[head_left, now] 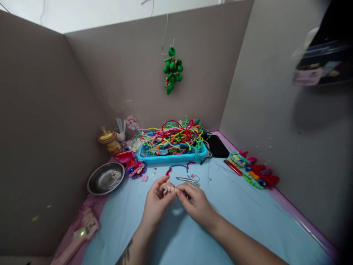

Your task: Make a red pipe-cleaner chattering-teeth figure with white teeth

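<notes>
My left hand (156, 200) and my right hand (195, 201) meet above the light blue table cover (248, 213). Both pinch a small cream-coloured twisted pipe-cleaner piece (171, 189) between their fingertips. Small scissors (189, 180) lie just beyond my hands. Short red and blue pipe-cleaner bits (178, 167) lie past the scissors.
A turquoise tray (172, 157) heaped with coloured pipe cleaners stands at the back. A metal bowl (105, 179) and a yellow-lidded jar (109, 141) sit left. Finished colourful figures (253, 173) lie right, a dark phone (217, 145) beside the tray. A pink glue gun (79, 235) lies front left. A green ornament (172, 70) hangs on the cardboard wall.
</notes>
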Available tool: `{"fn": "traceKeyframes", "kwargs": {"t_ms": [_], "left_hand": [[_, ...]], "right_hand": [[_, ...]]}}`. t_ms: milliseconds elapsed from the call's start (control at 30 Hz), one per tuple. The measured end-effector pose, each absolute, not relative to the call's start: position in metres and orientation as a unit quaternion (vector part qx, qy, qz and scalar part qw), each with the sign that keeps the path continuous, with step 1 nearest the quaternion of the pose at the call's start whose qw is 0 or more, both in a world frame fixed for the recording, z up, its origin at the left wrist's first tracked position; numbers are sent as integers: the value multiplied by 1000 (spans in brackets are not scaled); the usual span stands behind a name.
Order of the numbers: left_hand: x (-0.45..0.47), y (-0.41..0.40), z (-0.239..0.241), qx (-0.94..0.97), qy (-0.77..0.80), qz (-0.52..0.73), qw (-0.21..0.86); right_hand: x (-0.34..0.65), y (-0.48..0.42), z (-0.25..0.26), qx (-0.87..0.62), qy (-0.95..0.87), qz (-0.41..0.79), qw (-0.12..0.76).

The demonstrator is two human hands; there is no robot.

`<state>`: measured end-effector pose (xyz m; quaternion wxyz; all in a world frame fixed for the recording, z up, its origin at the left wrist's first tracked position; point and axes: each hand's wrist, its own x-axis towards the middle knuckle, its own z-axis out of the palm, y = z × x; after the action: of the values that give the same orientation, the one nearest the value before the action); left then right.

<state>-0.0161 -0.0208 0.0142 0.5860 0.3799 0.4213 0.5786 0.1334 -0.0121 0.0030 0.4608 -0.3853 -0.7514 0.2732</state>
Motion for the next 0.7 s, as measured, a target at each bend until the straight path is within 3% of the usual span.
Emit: {"fn": "traceKeyframes", "kwargs": {"t_ms": [467, 700], "left_hand": [[-16, -20, 12, 361, 403, 559, 628], [-16, -23, 20, 428, 475, 564, 523]], "right_hand": [[133, -13, 4, -379, -752, 269, 468], [132, -11, 6, -410, -738, 262, 468]]}}
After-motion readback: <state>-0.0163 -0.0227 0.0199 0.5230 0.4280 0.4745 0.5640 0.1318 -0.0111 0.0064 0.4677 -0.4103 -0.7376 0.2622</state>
